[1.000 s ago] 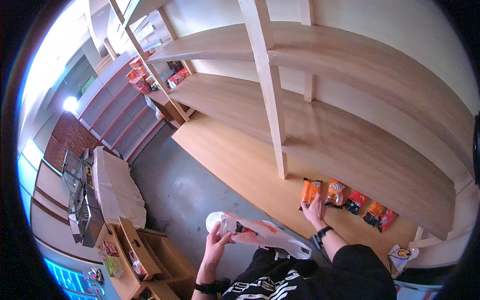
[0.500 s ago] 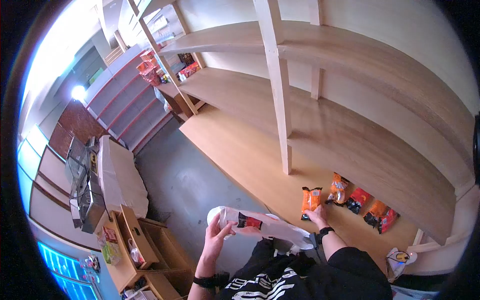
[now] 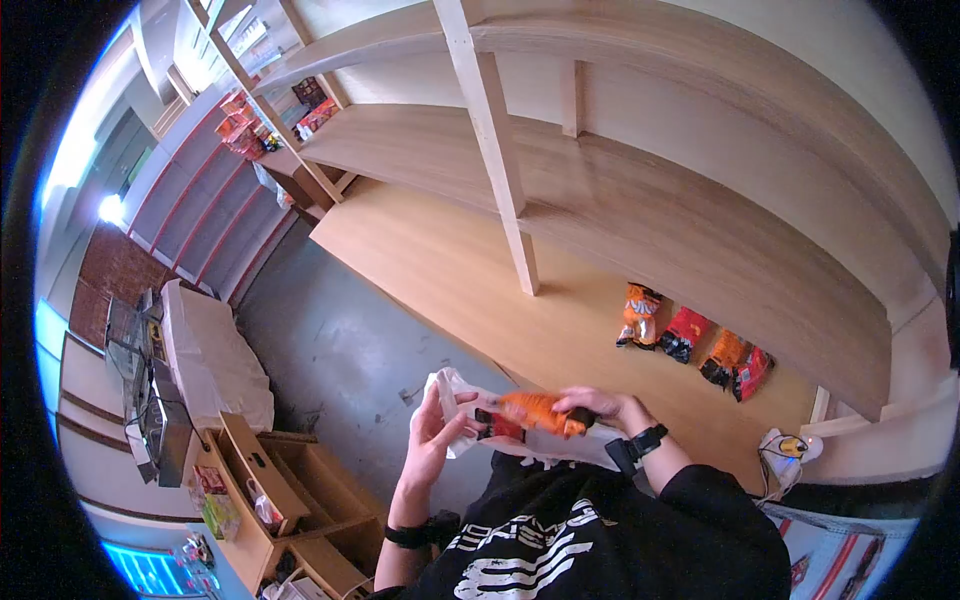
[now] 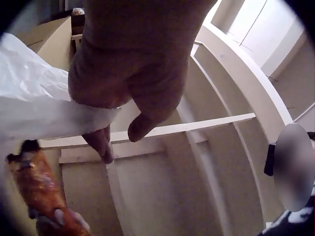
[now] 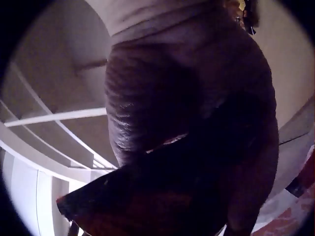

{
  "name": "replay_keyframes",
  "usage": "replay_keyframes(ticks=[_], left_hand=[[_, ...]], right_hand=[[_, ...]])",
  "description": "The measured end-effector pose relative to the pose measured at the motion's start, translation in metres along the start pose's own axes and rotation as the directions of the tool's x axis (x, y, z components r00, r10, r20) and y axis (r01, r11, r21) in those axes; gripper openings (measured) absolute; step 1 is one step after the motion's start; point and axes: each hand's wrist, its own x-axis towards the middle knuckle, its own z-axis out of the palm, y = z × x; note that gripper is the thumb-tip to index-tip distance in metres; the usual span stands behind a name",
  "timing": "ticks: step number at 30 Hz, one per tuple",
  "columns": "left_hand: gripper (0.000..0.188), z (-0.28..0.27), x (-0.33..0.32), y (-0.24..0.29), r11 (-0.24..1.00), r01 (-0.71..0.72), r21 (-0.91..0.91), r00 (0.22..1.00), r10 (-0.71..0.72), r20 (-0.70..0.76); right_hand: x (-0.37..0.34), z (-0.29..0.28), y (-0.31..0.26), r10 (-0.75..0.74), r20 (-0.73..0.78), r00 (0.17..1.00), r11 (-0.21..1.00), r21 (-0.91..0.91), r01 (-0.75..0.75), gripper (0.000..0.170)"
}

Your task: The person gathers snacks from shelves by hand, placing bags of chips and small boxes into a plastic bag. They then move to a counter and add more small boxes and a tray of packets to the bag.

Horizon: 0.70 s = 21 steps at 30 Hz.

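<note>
In the head view my left hand [image 3: 430, 440] grips the edge of a white plastic bag [image 3: 582, 450], with a red and black packet [image 3: 503, 428] visible in it. My right hand [image 3: 602, 402] holds an orange packet [image 3: 540, 411] by its dark end, over the bag. The left wrist view shows the white bag [image 4: 34, 98] hanging from my left hand [image 4: 133, 73], and the orange packet [image 4: 42, 187] at lower left. In the right wrist view my right hand [image 5: 187, 78] is dark above the packet [image 5: 162, 196].
An orange packet [image 3: 639, 316], a red one [image 3: 684, 334] and others lie in a row on the lowest shelf [image 3: 430, 270]. A wooden post [image 3: 490, 150] stands at the shelf's front. Cables with a plug [image 3: 792, 447] sit at right, and an open wooden cabinet [image 3: 290, 490] at lower left.
The orange packet nearest me has left the shelf in my right hand, which moved left to the bag. My left hand still holds the bag. The head view has shifted.
</note>
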Motion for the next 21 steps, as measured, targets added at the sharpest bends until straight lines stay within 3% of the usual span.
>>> replay_keyframes(ticks=[2, 6, 11, 13, 14, 17, 19, 20, 21], left_hand=[[0.062, 0.008, -0.003, 0.003, 1.000, 0.009, 0.000, 0.997, -0.009, 0.082], [0.064, 0.021, -0.012, 0.007, 0.997, 0.071, -0.021, 0.983, -0.067, 0.169], [0.065, 0.020, -0.017, 0.000, 0.999, 0.026, 0.030, 0.991, -0.030, 0.132], [0.065, 0.016, -0.019, -0.002, 0.999, 0.028, 0.020, 0.993, -0.030, 0.112], [0.066, 0.014, -0.021, -0.003, 1.000, 0.029, 0.010, 0.993, -0.030, 0.114], [0.066, 0.018, -0.022, 0.002, 0.999, 0.028, -0.022, 0.988, -0.024, 0.155], [0.066, 0.026, -0.021, 0.006, 0.998, 0.030, -0.046, 0.980, -0.020, 0.197], [0.066, 0.030, -0.019, 0.008, 0.999, 0.034, -0.023, 0.972, -0.028, 0.235], [0.066, 0.034, -0.017, 0.009, 0.999, 0.036, -0.001, 0.961, -0.034, 0.274]], right_hand=[[0.006, 0.022, -0.010, 0.173, 0.048, 0.984, 0.979, -0.116, -0.166, 0.049], [0.040, 0.034, 0.012, 0.136, 0.005, 0.991, 0.950, -0.283, -0.129, 0.048], [0.020, 0.052, -0.020, 0.106, -0.012, 0.994, 0.991, -0.081, -0.106, 0.046], [-0.002, 0.054, -0.039, 0.208, 0.041, 0.977, 0.962, 0.174, -0.212, 0.043], [0.025, 0.015, 0.006, 0.332, 0.141, 0.932, 0.934, 0.091, -0.347, 0.056], [-0.002, 0.033, -0.017, 0.250, 0.087, 0.964, 0.932, 0.249, -0.264, 0.044], [0.009, 0.037, -0.005, 0.243, 0.004, 0.970, 0.956, 0.170, -0.241, 0.045], [0.036, 0.025, 0.032, 0.150, -0.053, 0.987, 0.989, 0.017, -0.149, 0.045], [0.041, 0.032, 0.026, 0.046, -0.096, 0.994, 0.988, -0.143, -0.060, 0.046]])
